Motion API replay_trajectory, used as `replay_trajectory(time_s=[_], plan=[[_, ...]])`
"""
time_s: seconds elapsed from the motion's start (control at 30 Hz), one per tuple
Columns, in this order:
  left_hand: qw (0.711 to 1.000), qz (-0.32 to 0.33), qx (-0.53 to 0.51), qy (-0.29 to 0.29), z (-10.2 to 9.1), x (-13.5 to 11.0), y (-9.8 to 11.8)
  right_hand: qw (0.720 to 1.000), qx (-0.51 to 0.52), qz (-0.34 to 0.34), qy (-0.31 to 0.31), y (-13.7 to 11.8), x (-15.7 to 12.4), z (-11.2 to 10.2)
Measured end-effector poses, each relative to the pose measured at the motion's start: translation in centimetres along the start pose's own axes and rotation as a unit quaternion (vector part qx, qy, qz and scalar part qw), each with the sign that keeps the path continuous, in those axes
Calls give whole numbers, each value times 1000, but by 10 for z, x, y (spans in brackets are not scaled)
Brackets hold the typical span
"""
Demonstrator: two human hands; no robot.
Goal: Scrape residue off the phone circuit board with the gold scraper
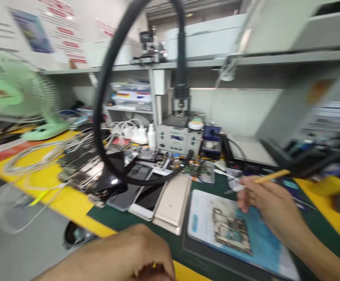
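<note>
Head view: right of centre, the right hand [272, 207] pinches a thin yellow-handled tool [271, 176] in its grip, above a circuit board [231, 230] on a blue mat [263, 249]. The tool looks light and stiff, best held mid-shaft; the board seems fragile. The left hand [129, 253] is curled closed, bottom centre. Phones [172, 203] crowd the cluttered worktop [67, 199].

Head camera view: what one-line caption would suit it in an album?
Right hand holds a yellow-handled tool near a circuit board on a blue mat, phones alongside, left hand curled nearby.
</note>
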State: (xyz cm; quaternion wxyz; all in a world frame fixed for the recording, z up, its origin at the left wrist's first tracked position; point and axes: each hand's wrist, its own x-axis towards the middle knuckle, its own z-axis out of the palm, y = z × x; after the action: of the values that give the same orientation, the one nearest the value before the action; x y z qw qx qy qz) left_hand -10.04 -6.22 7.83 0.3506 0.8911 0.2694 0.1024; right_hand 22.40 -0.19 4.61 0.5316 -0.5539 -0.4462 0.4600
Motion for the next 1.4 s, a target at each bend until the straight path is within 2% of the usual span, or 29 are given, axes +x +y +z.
replay_trajectory(time_s=[0.07, 0.1, 0.27, 0.4, 0.47, 0.7, 0.87, 0.93, 1.0, 1.17, 1.4], plan=[[993, -41, 77, 83, -14, 24, 6, 1000, -3, 29, -1, -7, 0, 1], [990, -31, 108, 86, -18, 37, 7, 999, -7, 45, 0, -10, 1, 1], [976, 17, 215, 29, -13, 97, 11, 995, 1, 98, 14, -16, 2, 1], [976, 12, 217, 9, -5, 119, 12, 994, 4, 109, -3, -14, -1, 3], [976, 21, 215, 21, -3, 123, 11, 994, 5, 106, -9, -13, -2, 2], [964, 74, 228, 119, -1, 123, -4, 998, 2, 51, -29, -24, 4, -7], [915, 187, 258, 246, -3, 118, -13, 998, -2, 6, -63, -37, -1, -16], [894, 216, 265, 289, -5, 117, -15, 998, -3, -17, -60, -42, -7, -19], [880, 233, 262, 321, -6, 116, -17, 996, -4, -22, -83, -45, -12, -21], [868, 229, 264, 354, -7, 113, -17, 988, 1, 19, -156, -46, -18, -20], [854, 226, 316, 347, -7, 113, -16, 987, 21, 14, -157, -47, -21, -16]])
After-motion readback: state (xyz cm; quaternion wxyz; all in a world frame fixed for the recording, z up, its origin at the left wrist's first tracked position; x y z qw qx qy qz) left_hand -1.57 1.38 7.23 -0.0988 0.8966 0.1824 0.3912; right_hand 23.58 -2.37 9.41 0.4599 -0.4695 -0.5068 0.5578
